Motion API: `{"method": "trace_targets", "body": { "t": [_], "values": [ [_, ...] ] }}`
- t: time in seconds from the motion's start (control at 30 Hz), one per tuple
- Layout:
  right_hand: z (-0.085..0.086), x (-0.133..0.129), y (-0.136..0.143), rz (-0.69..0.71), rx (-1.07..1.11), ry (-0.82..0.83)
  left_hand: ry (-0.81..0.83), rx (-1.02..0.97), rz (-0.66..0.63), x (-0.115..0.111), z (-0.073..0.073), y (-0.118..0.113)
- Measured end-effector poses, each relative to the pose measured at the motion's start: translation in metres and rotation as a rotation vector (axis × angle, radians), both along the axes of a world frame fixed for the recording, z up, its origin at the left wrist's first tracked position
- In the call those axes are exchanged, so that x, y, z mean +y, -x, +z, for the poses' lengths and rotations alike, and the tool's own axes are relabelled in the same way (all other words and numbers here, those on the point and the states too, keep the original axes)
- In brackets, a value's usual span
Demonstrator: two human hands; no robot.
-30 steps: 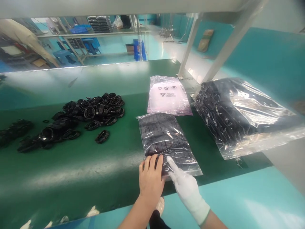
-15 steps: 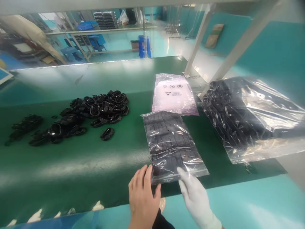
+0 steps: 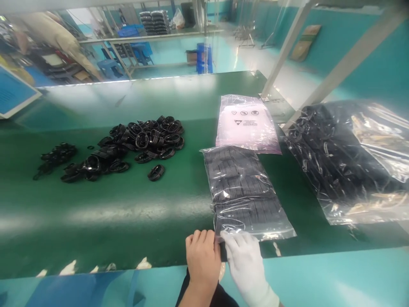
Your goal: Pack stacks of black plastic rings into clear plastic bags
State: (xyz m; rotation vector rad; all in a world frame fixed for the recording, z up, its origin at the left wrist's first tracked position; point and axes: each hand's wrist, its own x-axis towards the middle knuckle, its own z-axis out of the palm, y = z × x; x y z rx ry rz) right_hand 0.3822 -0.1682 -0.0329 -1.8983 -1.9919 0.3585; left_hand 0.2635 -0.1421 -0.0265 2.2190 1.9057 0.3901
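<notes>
A clear zip bag (image 3: 243, 187) packed with rows of dark, ribbed-looking items lies flat near the front of the green table. At its near left corner my left hand (image 3: 203, 256), bare, has its fingers curled and closed on the bag's edge. My right hand (image 3: 244, 260) wears a white glove; its fingers are pressed together on the zip edge, just right of the left hand. The thumbs are mostly hidden. Directly behind this bag, a pinkish plastic bag (image 3: 246, 121) with printed warning symbols touches its far edge.
Coiled black cables (image 3: 153, 136) form a pile on the green table (image 3: 128, 221), one coil (image 3: 156, 172) apart. Further left lies a small heap of black pieces (image 3: 59, 155). A large clear bag of black items (image 3: 338, 157) is at right, beside metal posts (image 3: 287, 47). A person (image 3: 60, 38) is behind.
My right hand has slid left along the zip edge toward my left hand. My left fingers have curled in at the corner. The camera view has turned slightly left.
</notes>
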Motion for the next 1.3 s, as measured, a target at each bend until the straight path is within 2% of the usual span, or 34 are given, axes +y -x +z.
{"method": "trace_targets", "body": {
  "t": [0.1, 0.3, 0.5, 0.6, 0.7, 0.73, 0.8, 0.87, 0.97, 1.1, 1.3],
  "values": [
    [-0.002, 0.000, 0.001, -0.027, -0.002, 0.003, 0.036, 0.001, -0.013, 0.001, 0.002, 0.001],
    [-0.001, 0.002, 0.006, 0.072, 0.022, -0.014, 0.061, -0.027, -0.005, 0.002, 0.002, 0.003],
    [-0.010, 0.011, 0.019, -0.022, 0.027, -0.087, 0.182, -0.056, -0.047, -0.002, -0.003, 0.007],
    [-0.016, 0.008, 0.019, -0.015, 0.005, -0.078, 0.299, -0.025, -0.093, 0.001, 0.009, 0.016],
    [-0.024, 0.001, 0.016, 0.013, -0.017, -0.133, 0.526, -0.074, -0.120, 0.021, 0.032, 0.030],
    [-0.026, -0.001, 0.015, 0.021, -0.020, -0.163, 0.589, -0.123, -0.098, 0.032, 0.039, 0.034],
    [-0.030, -0.002, 0.016, 0.022, -0.030, -0.192, 0.607, -0.242, 0.000, 0.056, 0.047, 0.035],
    [-0.031, -0.001, 0.018, 0.007, -0.059, -0.153, 0.586, -0.329, 0.084, 0.079, 0.045, 0.028],
    [-0.027, 0.004, 0.023, -0.028, -0.111, -0.046, 0.615, -0.364, 0.133, 0.098, 0.031, 0.011],
    [-0.020, 0.007, 0.025, -0.032, -0.145, 0.020, 0.633, -0.352, 0.157, 0.100, 0.016, 0.001],
    [-0.018, 0.008, 0.026, -0.045, -0.195, 0.027, 0.614, -0.336, 0.165, 0.094, 0.015, 0.003]
  ]
}}
